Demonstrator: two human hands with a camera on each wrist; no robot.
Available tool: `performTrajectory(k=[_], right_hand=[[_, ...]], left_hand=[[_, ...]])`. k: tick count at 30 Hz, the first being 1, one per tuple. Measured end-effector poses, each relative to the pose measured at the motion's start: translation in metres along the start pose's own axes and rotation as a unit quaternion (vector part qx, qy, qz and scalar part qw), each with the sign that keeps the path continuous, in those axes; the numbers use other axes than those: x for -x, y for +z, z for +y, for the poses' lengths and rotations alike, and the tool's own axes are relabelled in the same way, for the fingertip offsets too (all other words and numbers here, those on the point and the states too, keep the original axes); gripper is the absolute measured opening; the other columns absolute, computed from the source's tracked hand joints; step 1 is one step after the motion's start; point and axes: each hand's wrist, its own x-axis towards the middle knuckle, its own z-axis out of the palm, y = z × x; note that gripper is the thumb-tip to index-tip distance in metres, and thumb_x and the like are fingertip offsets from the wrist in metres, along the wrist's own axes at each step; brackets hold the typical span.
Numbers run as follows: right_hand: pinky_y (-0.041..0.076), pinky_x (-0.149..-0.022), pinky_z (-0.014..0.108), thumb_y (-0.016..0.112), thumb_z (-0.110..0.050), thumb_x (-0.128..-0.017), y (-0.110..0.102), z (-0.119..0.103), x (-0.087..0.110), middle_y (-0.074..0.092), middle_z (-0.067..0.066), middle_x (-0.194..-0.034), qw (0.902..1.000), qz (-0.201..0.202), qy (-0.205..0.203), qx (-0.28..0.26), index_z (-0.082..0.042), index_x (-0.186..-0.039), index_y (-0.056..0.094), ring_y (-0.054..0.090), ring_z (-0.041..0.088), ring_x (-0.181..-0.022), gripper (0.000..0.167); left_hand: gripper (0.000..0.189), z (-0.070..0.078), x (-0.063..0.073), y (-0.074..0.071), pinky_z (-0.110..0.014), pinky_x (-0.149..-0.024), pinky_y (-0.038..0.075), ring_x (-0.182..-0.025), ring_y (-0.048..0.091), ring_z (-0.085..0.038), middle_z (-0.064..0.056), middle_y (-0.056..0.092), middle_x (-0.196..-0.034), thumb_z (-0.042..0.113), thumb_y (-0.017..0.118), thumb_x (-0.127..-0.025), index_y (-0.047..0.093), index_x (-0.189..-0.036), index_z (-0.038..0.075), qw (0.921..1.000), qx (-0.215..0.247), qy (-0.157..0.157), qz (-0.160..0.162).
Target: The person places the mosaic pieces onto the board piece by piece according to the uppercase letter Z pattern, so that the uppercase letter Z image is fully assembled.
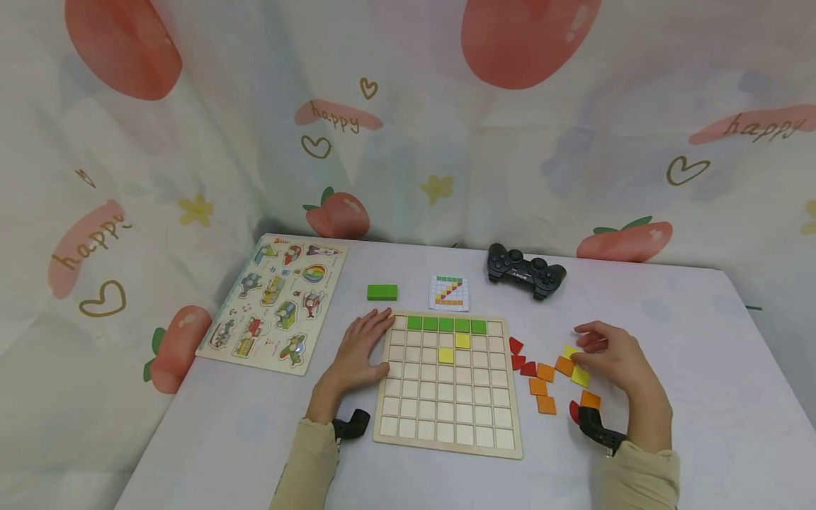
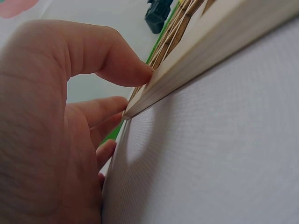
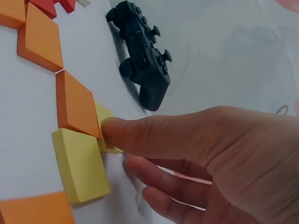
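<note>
My left hand [image 1: 357, 352] rests at the left edge of a wooden grid board [image 1: 448, 443], its thumb touching the frame. In the left wrist view, the thumb tip presses the side of the board [image 2: 159, 77]. The board holds a row of green tiles [image 1: 446, 324] near its top and two yellow tiles [image 1: 462, 341] below on a diagonal. To the right, my right hand [image 1: 615, 354] has its thumb on a loose yellow tile [image 3: 103, 112], fingers apart from the thumb. Another yellow tile [image 3: 81, 165] and an orange tile [image 3: 77, 102] lie beside it.
Loose orange tiles [image 1: 537, 387] and red pieces [image 1: 528, 369] lie right of the board. Behind stand a green block [image 1: 382, 292], a pattern card [image 1: 449, 293] and a black game controller [image 1: 525, 272]. A picture puzzle board [image 1: 274, 304] lies at the left.
</note>
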Motion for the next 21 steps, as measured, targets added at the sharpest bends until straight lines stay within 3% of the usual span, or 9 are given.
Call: performTrajectory(k=[6,13,21], right_hand=[[0.052,-0.088,0.053,0.072,-0.018,-0.087,0.006,-0.001,-0.002,0.063,0.023,-0.108,0.9991,0.042,0.004,-0.001,0.005,-0.126,0.056,0.057,0.037,-0.099,0.048],[0.051,-0.089,0.055,0.076,-0.02,-0.084,0.007,-0.003,-0.002,0.061,0.026,-0.113,0.9998,0.016,0.01,-0.006,0.004,-0.127,0.056,0.053,0.039,-0.103,0.053],[0.05,-0.088,0.056,0.074,-0.015,-0.085,0.015,-0.01,-0.006,0.061,0.026,-0.112,0.9992,0.039,-0.005,0.004,0.004,-0.125,0.057,0.053,0.04,-0.102,0.047]], left_hand=[[0.085,-0.001,-0.001,0.0,-0.053,-0.119,0.011,-0.149,0.018,-0.027,-0.005,0.032,-0.159,0.026,0.061,-0.069,0.041,-0.15,0.01,1.0,0.002,0.001,0.0],[0.086,0.0,-0.001,0.0,-0.052,-0.119,0.01,-0.149,0.017,-0.026,-0.004,0.031,-0.16,0.027,0.061,-0.069,0.04,-0.151,0.01,1.0,-0.002,-0.004,-0.005],[0.085,0.002,0.0,-0.001,-0.051,-0.12,0.011,-0.149,0.017,-0.026,-0.004,0.032,-0.159,0.026,0.061,-0.069,0.041,-0.15,0.01,1.0,0.004,-0.008,-0.004]])
